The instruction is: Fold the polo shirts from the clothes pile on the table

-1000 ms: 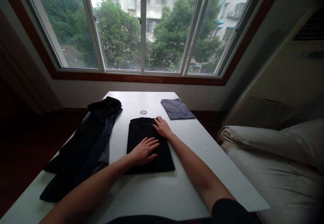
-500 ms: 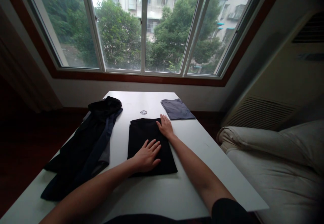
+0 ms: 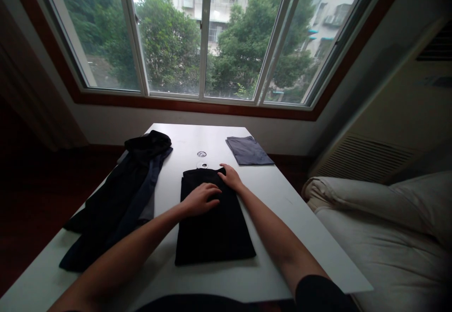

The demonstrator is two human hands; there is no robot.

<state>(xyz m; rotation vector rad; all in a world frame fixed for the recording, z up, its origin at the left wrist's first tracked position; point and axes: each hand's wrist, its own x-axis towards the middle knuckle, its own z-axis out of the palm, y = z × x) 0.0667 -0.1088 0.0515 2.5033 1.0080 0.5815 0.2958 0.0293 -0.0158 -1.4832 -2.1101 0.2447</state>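
A black folded garment [image 3: 216, 236], a flat rectangle of dark cloth, lies on the white table [image 3: 293, 218] in front of me. My left hand [image 3: 202, 199] is over its upper middle, palm down, fingers slightly bent and thumb apart. Whether its fingertips press on the cloth I cannot tell. At the far right corner, my right hand [image 3: 232, 178] has its fingers curled over the edge and its thumb on the upper face of the cloth.
To the left, a loose heap of dark clothes [image 3: 116, 194] hangs partly over the table's edge. A grey folded garment [image 3: 250, 150] lies at the far right. Two small round fittings [image 3: 201, 154] show beyond the black cloth. A pale sofa [image 3: 381, 227] stands at right.
The black garment has slid towards me, uncovering a second round fitting. My left hand has moved up the cloth and its spread fingers have bent; the right hand's fingers have curled at the far edge.
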